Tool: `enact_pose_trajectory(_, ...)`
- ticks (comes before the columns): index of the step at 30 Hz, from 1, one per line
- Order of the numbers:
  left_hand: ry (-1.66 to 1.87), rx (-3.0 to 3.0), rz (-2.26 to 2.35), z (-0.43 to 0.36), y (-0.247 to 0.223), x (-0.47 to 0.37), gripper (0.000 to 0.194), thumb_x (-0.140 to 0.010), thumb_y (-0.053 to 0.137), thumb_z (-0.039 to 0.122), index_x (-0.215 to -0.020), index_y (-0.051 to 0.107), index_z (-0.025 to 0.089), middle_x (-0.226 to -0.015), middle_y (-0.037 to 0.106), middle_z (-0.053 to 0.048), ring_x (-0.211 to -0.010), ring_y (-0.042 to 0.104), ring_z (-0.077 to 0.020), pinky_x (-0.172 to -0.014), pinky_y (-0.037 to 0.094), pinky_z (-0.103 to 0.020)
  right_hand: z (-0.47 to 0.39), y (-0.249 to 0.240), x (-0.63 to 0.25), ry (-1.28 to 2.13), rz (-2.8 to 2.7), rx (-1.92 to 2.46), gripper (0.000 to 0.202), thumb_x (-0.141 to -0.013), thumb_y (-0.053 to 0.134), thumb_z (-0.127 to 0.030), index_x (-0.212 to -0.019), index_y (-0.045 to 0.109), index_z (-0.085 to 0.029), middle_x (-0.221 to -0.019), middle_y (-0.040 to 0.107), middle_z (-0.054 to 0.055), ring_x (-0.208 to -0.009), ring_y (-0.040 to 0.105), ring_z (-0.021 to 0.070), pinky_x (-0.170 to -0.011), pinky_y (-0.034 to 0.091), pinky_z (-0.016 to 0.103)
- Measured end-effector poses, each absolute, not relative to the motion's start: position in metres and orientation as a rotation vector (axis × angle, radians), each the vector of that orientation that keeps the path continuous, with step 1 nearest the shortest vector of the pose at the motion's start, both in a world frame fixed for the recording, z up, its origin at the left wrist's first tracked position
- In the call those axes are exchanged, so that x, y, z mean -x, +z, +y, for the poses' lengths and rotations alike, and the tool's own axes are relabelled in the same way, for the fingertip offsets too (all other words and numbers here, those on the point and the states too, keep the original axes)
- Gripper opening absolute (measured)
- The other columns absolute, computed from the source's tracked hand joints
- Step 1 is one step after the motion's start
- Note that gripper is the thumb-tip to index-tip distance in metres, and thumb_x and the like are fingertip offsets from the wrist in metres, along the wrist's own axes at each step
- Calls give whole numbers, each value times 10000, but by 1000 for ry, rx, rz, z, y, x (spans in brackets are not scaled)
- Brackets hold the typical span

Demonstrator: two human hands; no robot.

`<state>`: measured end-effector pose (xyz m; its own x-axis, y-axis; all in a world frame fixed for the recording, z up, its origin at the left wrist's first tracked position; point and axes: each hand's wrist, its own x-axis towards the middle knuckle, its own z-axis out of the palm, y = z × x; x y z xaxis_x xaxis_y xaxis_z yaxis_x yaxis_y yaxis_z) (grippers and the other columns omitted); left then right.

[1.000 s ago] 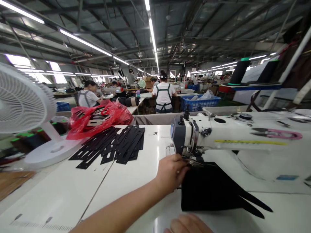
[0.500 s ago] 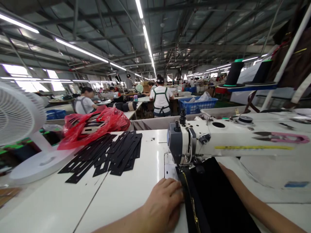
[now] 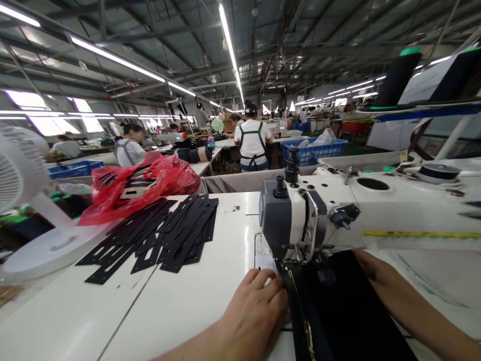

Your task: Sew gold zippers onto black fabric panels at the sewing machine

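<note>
Black fabric (image 3: 349,306) with a gold zipper (image 3: 308,333) along its left part lies under the needle area of a white sewing machine (image 3: 323,205). My left hand (image 3: 257,311) is at the fabric's left edge, fingers curled and pressed together against it; the fingertips are partly hidden. On the fabric's right side, beneath the machine arm, my right hand (image 3: 379,276) touches the edge, its fingers mostly hidden by the cloth.
Black slotted strips (image 3: 188,230) lie piled on the white table (image 3: 191,296) to the left, by a red plastic bag (image 3: 169,175) and a white fan (image 3: 22,170). Thread cones (image 3: 398,80) stand at upper right. People sit beyond, near a blue basket (image 3: 315,153).
The view has come closer to the machine, which looks larger. Both hands remain at the fabric's two sides, and the fabric still lies under the machine head.
</note>
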<state>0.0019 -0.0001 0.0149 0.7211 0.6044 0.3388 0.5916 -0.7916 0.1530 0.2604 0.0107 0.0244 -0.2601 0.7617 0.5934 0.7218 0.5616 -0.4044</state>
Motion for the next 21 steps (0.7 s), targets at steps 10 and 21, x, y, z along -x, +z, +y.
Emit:
enact_pose_trajectory(10,492,-2933,1042,0,10,1,58,-845,536,180,-903,535,187,-965,606,-13,-850,503,-216,-753,379,-384,-1,11,-271,349,-1932,1361,319,-844,498,-216,-1158,551,-236,-1096,658,84,-1008,618,265,-859,495,328)
enact_pose_trajectory(21,570,-2901,1040,0,11,-1,36,-838,523,168,-847,555,183,-963,616,-38,-811,509,-208,-721,400,-376,17,2,-272,-326,-2083,1547,289,-867,461,-382,-725,612,-181,-778,642,86,-716,623,244,-618,513,378)
